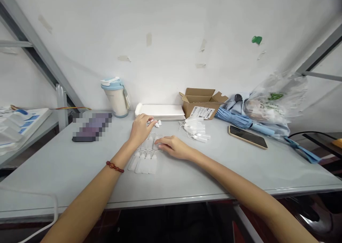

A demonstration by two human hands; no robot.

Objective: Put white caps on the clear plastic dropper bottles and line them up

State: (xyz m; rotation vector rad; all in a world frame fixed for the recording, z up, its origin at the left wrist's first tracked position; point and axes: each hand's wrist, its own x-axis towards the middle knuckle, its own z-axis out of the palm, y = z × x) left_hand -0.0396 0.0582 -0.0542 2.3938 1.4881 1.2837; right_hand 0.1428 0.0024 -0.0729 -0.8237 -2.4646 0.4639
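Observation:
My left hand (pixel 141 130) reaches over the table with thumb and fingertips pinched at a cluster of small white pieces (pixel 158 123); what lies between the fingertips is too small to make out. My right hand (pixel 175 147) rests lower and to the right, fingers slightly curled and apart, fingertips touching the edge of a row of translucent white tags with string loops (pixel 149 142). Nearer the front edge lies a second row of looped white tags (pixel 146 164). A loose pile of similar tags (pixel 196 129) sits right of both hands.
Behind the hands are a stack of white envelopes or sheets (pixel 162 111) and an open cardboard box (pixel 201 102). A blue-lidded tumbler (pixel 116 97) and blurred-out phone (pixel 93 127) stand left. On the right are another phone (pixel 247 137), a blue umbrella (pixel 235 118) and a plastic bag (pixel 275 100).

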